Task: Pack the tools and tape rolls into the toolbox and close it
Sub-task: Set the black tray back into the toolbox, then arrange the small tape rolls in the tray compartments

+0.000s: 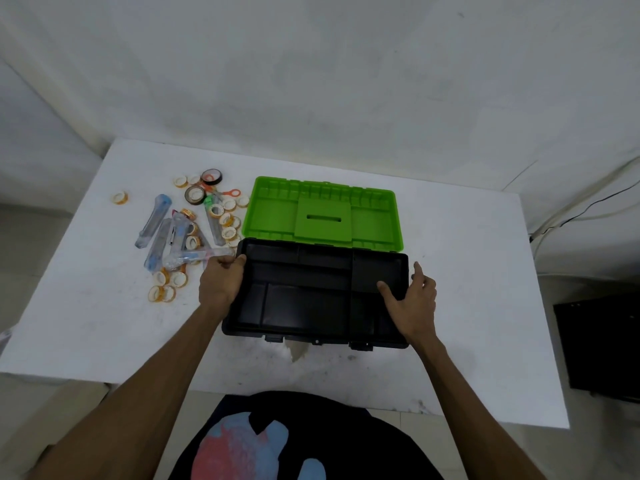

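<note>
The left hand (221, 282) curls its fingers (231, 262) over the far left corner of the black plastic toolbox base (311, 296), thumb on the inner side of the rim, so that hand is clamped on the box wall. The right hand (414, 303) lies at the right end of the base with its fingers spread and fairly straight: the thumb (386, 289) reaches inside over the right compartment, the index finger (418, 270) points up along the outer wall, and the palm sits against the right rim without a closed grip.

The base stands open on the white bench (104, 323), showing a black tray with several divided compartments that hold nothing. Its bright green plastic lid (323, 214) is thrown back flat on the bench behind it, inner side up, with a slotted square panel in the middle.

To the left of the toolbox, near the left hand, lies a loose heap: clear and blue plastic tool cases (156, 216), many small orange-and-white tape rolls (228, 233), two dark tape rolls (195, 195), and orange-handled scissors (228, 193). One small tape roll (120, 197) lies apart at the far left.

A dark box (602, 344) sits on the floor to the right of the bench, and a black cable (588, 207) runs along the wall there.
</note>
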